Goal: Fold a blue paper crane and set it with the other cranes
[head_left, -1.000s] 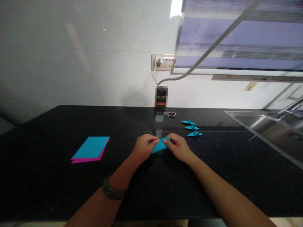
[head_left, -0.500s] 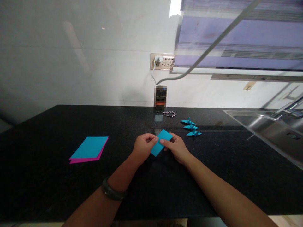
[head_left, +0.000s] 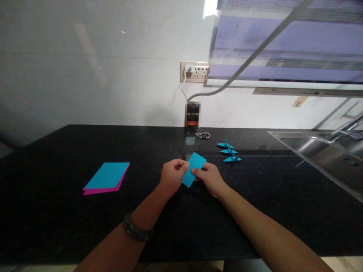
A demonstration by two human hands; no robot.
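Observation:
Between my hands, just above the dark counter, is a small blue sheet of origami paper (head_left: 195,161), folded to a rectangle and tilted. My left hand (head_left: 173,174) pinches its left edge between thumb and fingers. From the other side my right hand (head_left: 209,176) grips it, the thumb lying on the front face and the fingers behind, partly hidden. Three folded blue paper cranes (head_left: 229,151) sit in a row beyond my right hand. Off to the left lie blue and pink paper sheets (head_left: 107,176), one on the other.
The black countertop (head_left: 136,147) runs to a white wall. A beaded bracelet (head_left: 203,135) lies by a blurred-out dark object (head_left: 193,115) against the wall. On the right is a steel sink (head_left: 326,155). A grey cable (head_left: 241,71) hangs near the wall socket (head_left: 195,72).
The blue paper has turned slightly more upright in my hands, its upper corner shifting left and up. Both hands keep their hold; the cranes and the paper sheets stay put.

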